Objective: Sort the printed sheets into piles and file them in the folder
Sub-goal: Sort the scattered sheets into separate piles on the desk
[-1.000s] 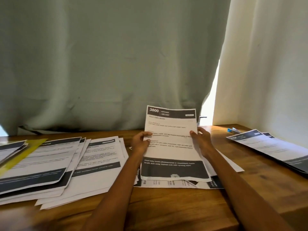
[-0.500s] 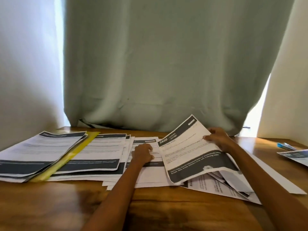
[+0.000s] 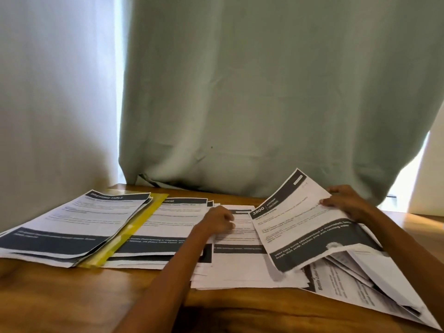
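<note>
My right hand [image 3: 346, 203] pinches the right edge of a printed sheet headed "3800 KITCHEN" [image 3: 298, 224], which hangs tilted above the table. My left hand [image 3: 219, 223] rests with curled fingers on a middle pile of sheets [image 3: 237, 263]. At the far left, a pile headed "DRESSING TABLE" [image 3: 79, 224] lies on a yellow folder [image 3: 134, 234]. Another pile [image 3: 173, 222] sits just right of the folder. Under the held sheet spreads a loose heap of unsorted sheets [image 3: 355, 282].
The wooden table [image 3: 72, 296] has bare surface along its front edge. A grey-green curtain [image 3: 264, 92] hangs close behind the table, with a white curtain [image 3: 55, 92] to the left. Bright light shows through a gap at the right.
My left hand let go of the "3800 KITCHEN" sheet and dropped onto the middle pile. My right hand swung the sheet down and tilted it. The view turned left.
</note>
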